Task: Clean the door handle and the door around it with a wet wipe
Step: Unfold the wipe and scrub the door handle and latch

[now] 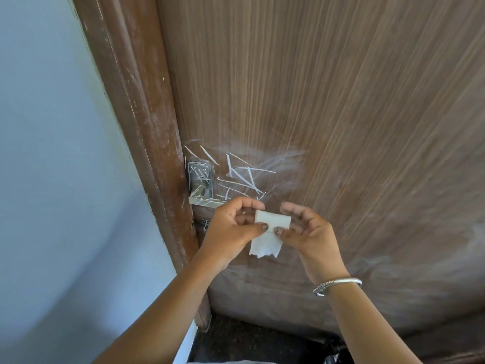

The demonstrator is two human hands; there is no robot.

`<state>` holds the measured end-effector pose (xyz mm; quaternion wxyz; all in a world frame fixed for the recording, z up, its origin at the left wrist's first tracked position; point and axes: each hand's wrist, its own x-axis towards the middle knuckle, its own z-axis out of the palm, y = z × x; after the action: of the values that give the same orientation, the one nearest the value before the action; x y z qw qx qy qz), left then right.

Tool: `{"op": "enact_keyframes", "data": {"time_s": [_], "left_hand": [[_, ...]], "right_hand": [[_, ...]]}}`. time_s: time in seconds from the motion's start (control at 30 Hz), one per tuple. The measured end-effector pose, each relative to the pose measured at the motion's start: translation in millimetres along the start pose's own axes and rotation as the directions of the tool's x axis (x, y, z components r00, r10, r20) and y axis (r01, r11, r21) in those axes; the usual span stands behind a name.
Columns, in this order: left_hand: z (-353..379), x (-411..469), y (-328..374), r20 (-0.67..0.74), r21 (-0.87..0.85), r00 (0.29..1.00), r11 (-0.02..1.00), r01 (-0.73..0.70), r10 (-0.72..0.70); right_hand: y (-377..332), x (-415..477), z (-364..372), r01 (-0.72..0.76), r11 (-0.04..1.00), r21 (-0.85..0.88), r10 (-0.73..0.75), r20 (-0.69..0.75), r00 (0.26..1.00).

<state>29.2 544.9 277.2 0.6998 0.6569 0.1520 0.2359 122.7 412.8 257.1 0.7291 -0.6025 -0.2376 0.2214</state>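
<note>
Both hands, left hand (231, 229) & right hand (307, 232), pinched the folded wet wipe (270, 232) by thumbs, likely refolding it, just below/right of the chalk-marked door handle (202, 190) on the door (341, 114).

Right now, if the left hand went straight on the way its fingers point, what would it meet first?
Most likely the right hand: the left hand points across the wet wipe both pinch, fingertips nearly facing. If it misses, the door comes next; depth is unclear.
</note>
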Motion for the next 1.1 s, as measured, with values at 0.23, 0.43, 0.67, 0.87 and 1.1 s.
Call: {"op": "enact_keyframes", "data": {"time_s": [0.23, 0.43, 0.67, 0.87, 1.1], "left_hand": [[-20, 2, -1, 0.053, 0.111, 0.998, 0.993, 0.031, -0.037], [-29, 2, -4, 0.039, 0.119, 0.999, 0.993, -0.022, 0.017], [-30, 6, -7, -0.059, 0.024, 0.998, 1.0, 0.001, 0.0], [-27, 11, -3, -0.087, -0.013, 0.996, 1.0, -0.004, 0.003], [-30, 16, 0, -0.016, 0.038, 0.999, 0.999, -0.034, 0.035]], "right_hand": [[0, 5, 18, 0.008, 1.0, -0.007, -0.007, 0.116, 0.993], [1, 8, 28, -0.016, 1.0, 0.002, 0.016, 0.097, 0.995], [2, 14, 32, -0.078, 0.992, 0.095, 0.071, 0.068, 0.995], [2, 18, 33, -0.125, 0.976, 0.177, 0.137, -0.056, 0.989], [1, 18, 43, -0.113, 0.967, 0.227, 0.115, 0.004, 0.993]]}}
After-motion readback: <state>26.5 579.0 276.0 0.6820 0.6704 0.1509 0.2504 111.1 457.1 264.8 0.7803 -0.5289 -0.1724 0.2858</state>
